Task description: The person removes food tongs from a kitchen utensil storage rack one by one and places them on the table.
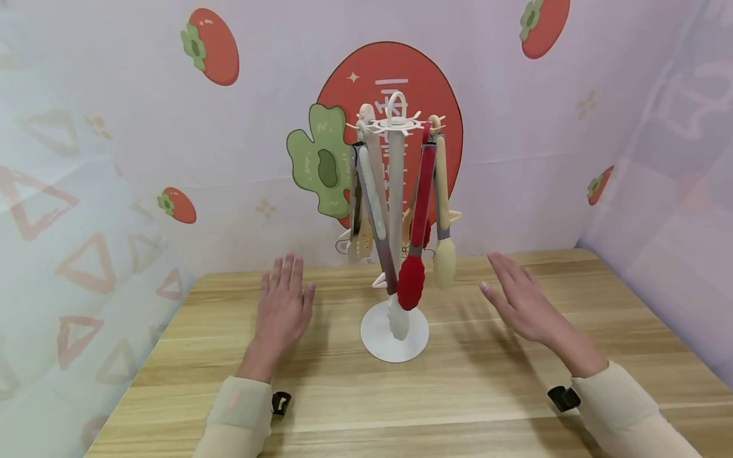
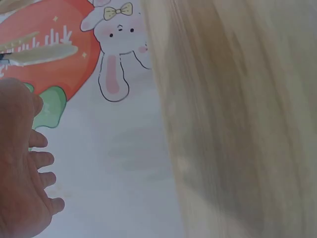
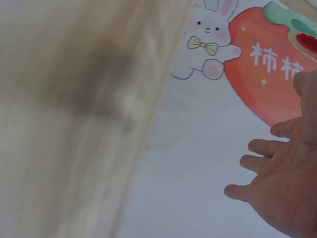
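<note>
A white rotating-style rack (image 1: 375,340) with a round base and a hooked top stands upright mid-table in the head view. Hanging from it are red-tipped tongs (image 1: 411,283), white-tipped tongs (image 1: 373,197) and cream-tipped tongs (image 1: 444,264), all around the central pole. Other utensils behind them are partly hidden. Left of the rack, my left hand (image 1: 282,313) is spread with straight fingers, apart from it. My right hand (image 1: 523,306) is to the right of the rack, fingers extended and holding nothing. Both wrist views show the hands' outstretched fingers.
The wood-grain table (image 1: 343,407) meets a pale cloth backdrop (image 1: 504,203) printed with persimmons. Patterned cloth side walls (image 1: 63,273) flank it left and right. Cream sleeves and small black wrist devices (image 1: 564,398) are on both arms.
</note>
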Motion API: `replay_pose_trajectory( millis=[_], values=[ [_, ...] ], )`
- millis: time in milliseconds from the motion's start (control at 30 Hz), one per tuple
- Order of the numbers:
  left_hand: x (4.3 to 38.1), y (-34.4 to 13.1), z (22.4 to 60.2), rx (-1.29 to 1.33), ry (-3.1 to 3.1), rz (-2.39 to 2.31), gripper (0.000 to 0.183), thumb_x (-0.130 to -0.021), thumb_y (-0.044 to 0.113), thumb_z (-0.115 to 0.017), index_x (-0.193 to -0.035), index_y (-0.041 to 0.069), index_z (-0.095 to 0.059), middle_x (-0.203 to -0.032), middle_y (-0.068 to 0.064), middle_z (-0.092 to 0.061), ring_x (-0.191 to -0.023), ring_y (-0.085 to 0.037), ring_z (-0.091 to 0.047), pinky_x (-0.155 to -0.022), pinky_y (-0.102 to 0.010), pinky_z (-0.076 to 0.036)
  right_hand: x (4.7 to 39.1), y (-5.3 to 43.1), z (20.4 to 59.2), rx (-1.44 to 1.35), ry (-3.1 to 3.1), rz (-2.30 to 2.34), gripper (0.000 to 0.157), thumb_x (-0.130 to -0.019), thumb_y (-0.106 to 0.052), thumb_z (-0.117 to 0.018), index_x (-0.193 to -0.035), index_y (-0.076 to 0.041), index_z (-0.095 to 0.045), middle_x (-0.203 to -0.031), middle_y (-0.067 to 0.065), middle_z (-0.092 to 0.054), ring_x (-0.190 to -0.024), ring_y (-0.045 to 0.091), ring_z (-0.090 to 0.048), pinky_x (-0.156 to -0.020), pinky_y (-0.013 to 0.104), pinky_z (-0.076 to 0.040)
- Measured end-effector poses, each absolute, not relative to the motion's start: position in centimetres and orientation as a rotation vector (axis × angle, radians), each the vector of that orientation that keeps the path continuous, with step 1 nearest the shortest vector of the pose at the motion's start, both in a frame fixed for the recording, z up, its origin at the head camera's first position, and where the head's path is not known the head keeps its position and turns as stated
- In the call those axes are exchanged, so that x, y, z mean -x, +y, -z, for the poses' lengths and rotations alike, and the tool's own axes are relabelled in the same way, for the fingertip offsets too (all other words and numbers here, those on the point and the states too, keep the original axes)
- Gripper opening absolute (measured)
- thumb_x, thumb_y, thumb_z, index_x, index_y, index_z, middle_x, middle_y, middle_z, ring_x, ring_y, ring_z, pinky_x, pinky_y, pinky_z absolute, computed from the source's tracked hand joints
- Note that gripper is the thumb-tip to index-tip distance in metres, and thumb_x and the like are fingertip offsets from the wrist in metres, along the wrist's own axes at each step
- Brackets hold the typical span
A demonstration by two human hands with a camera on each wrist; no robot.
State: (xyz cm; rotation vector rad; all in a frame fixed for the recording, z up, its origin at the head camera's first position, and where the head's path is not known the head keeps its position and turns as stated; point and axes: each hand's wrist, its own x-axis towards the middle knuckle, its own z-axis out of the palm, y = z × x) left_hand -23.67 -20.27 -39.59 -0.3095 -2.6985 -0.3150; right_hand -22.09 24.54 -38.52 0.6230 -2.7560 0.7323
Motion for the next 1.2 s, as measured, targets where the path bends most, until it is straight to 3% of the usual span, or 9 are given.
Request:
replay_pose_trajectory(
  millis=[300, 567, 833, 1033, 1200],
  values=[
    [23.1, -19.1, 39.0, 0.356, -2.654, 0.377, 0.061, -0.110, 0.031, -0.042, -0.156, -0.005, -0.028, -0.161, -0.025, -0.029, -0.151, -0.042, -0.018, -0.120, -0.059, -0.013, 22.1, 23.2, 35.1, -0.642, -2.688, -0.990, 0.061, -0.109, -0.032, -0.046, -0.157, -0.001, -0.027, -0.152, 0.027, -0.038, -0.141, 0.048, -0.033, -0.107, 0.069, -0.030],
    [22.6, -18.3, 38.6, 0.423, -2.577, 0.412, 0.054, -0.107, 0.029, -0.050, -0.146, -0.008, -0.045, -0.144, -0.028, -0.050, -0.136, -0.044, -0.044, -0.114, -0.056, -0.032, 22.9, 22.3, 33.4, -0.689, -2.517, -1.037, 0.044, -0.109, -0.024, -0.048, -0.144, 0.003, -0.047, -0.134, 0.023, -0.054, -0.125, 0.040, -0.051, -0.100, 0.062, -0.041],
    [22.0, -17.5, 38.1, 0.447, -2.574, 0.464, 0.051, -0.106, 0.031, -0.052, -0.142, -0.005, -0.049, -0.133, -0.026, -0.059, -0.124, -0.044, -0.054, -0.102, -0.058, -0.043, 23.4, 21.4, 31.1, -0.685, -2.465, -1.162, 0.044, -0.109, -0.026, -0.047, -0.144, 0.000, -0.049, -0.135, 0.019, -0.057, -0.125, 0.035, -0.053, -0.100, 0.057, -0.041],
    [21.5, -16.7, 38.0, 0.512, -2.561, 0.510, 0.045, -0.105, 0.029, -0.054, -0.134, -0.005, -0.057, -0.119, -0.021, -0.065, -0.108, -0.040, -0.062, -0.088, -0.053, -0.051, 23.5, 20.7, 29.6, -0.684, -2.472, -1.256, 0.048, -0.108, -0.029, -0.048, -0.150, -0.005, -0.044, -0.142, 0.019, -0.053, -0.130, 0.035, -0.049, -0.108, 0.060, -0.037],
    [21.2, -16.1, 38.0, 0.551, -2.585, 0.557, 0.043, -0.105, 0.029, -0.056, -0.133, -0.003, -0.059, -0.115, -0.018, -0.066, -0.102, -0.035, -0.064, -0.086, -0.050, -0.053, 23.7, 20.0, 28.5, -0.696, -2.474, -1.323, 0.052, -0.107, -0.030, -0.049, -0.155, -0.010, -0.039, -0.147, 0.017, -0.049, -0.135, 0.036, -0.045, -0.111, 0.062, -0.033]
  ],
)
